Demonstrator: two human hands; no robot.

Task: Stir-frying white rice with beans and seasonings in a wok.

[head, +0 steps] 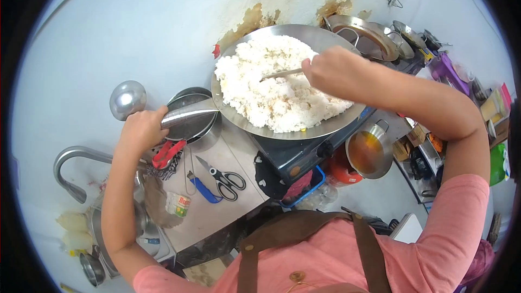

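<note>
A wide metal wok full of white cooked rice sits over a dark gas stove. My left hand is closed around the wok's metal handle, at the left. In my right hand, above the right part of the rice, is the handle of a utensil. Its far end is buried in the rice, so I cannot tell its exact kind. A bit of yellow shows at the rice's near edge.
Left of the wok stand a metal pot, scissors, a blue-handled cutter and a faucet. Several pans stand at the back right. A pot of brownish liquid is by the stove's right front, near a red gas cylinder.
</note>
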